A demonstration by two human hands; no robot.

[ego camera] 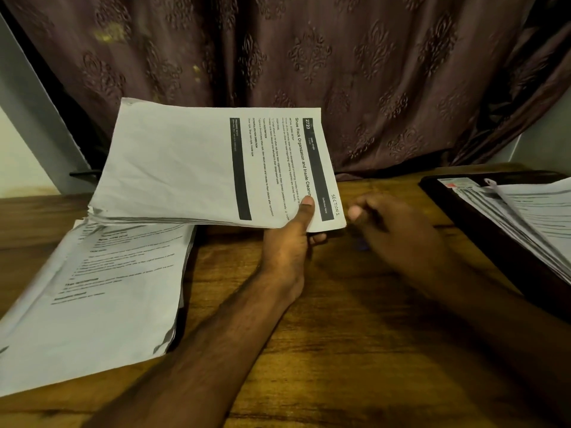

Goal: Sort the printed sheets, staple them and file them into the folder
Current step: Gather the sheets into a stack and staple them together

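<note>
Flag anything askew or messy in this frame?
The pile on the table, left, is ragged: its sheets are fanned and skewed at the right edge. The left hand holds up a thick stack by one corner, so it sags. No spill or damage shows.

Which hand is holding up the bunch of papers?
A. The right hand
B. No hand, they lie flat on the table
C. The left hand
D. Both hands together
C. The left hand pinches the lifted bunch of papers at its near corner, thumb on top, while the right hand is beside it, blurred and apart from the sheets.
</note>
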